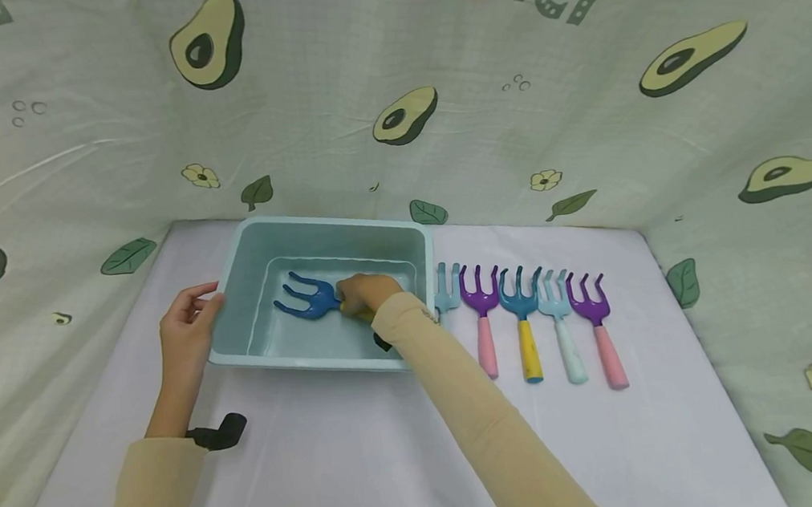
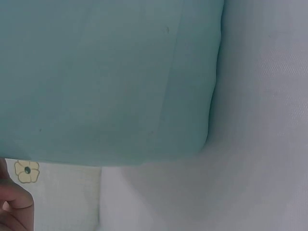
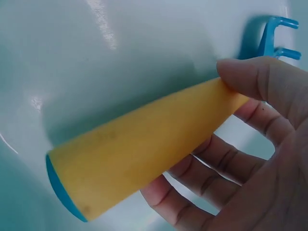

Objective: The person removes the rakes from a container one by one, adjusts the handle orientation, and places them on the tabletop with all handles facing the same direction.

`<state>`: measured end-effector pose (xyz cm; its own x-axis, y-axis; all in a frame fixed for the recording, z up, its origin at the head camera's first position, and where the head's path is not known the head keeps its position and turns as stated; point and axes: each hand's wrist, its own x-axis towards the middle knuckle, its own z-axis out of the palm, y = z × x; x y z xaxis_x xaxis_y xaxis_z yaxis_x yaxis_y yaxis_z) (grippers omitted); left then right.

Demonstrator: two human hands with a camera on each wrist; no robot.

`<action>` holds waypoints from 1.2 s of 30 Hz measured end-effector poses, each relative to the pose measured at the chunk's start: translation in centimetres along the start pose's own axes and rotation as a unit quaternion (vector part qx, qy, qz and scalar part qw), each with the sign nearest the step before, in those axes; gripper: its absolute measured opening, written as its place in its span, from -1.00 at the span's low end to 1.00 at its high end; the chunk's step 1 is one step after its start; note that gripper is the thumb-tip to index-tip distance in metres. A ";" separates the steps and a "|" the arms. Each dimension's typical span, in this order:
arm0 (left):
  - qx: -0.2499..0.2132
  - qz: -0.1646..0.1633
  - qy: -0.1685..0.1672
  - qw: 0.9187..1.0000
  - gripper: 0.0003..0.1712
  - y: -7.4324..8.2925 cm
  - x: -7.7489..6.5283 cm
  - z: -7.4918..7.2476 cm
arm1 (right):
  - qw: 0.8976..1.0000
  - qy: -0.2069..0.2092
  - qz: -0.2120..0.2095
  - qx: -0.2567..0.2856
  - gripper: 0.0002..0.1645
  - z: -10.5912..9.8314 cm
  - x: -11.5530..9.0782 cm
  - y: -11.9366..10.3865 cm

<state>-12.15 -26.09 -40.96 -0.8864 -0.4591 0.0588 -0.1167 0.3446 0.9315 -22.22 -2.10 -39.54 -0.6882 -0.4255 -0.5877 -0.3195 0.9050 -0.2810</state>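
Note:
A pale blue-green plastic basin (image 1: 328, 362) stands on the table. My left hand (image 1: 190, 321) holds its left rim with thumb and fingertips; in the left wrist view the basin's outer wall (image 2: 106, 86) fills much of the picture, with bent fingers (image 2: 17, 197) at the lower left. Inside the basin, my right hand (image 1: 366, 292) grips a blue toy garden fork (image 1: 319, 300) by its yellow handle (image 3: 144, 139). Its tines point left, low over the basin floor. The right wrist view shows the thumb on top of the handle and the fingers (image 3: 226, 159) beneath.
Right of the basin several more garden forks lie in a row: a light blue one (image 1: 447, 286) partly hidden by the basin and sleeve, a purple-and-pink one (image 1: 481, 303), a blue-and-yellow one (image 1: 523, 308), a pale blue one (image 1: 559, 312), another purple-and-pink one (image 1: 592, 310). An avocado-print cloth (image 1: 317, 68) hangs behind.

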 end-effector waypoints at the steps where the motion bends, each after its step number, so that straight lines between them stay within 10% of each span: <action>1: 0.014 -0.003 0.000 1.000 -0.64 0.6 -0.3 0.0 | 1.000 -0.001 0.000 0.000 -0.91 -0.1 0.0 -0.1; 16: -0.031 0.018 -0.003 0.999 -0.63 -1.3 0.7 0.1 | 1.000 0.011 -0.024 -0.005 -0.78 -1.6 -0.1 -0.6; 29: 0.004 -0.020 0.004 1.000 -0.65 1.2 -0.3 0.1 | 0.998 0.032 -0.042 -0.037 -0.85 -2.3 -1.0 -1.4; 36: -0.006 0.033 0.011 0.999 -0.60 -6.4 3.5 0.5 | 0.997 0.043 -0.054 -0.045 -0.87 -2.6 -1.5 -1.6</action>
<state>-14.73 -29.46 -46.89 -0.8818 -0.4540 0.1280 -0.0532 0.3653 0.9294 -22.34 -2.85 -36.23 -0.6986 -0.5221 -0.4892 -0.4489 0.8523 -0.2685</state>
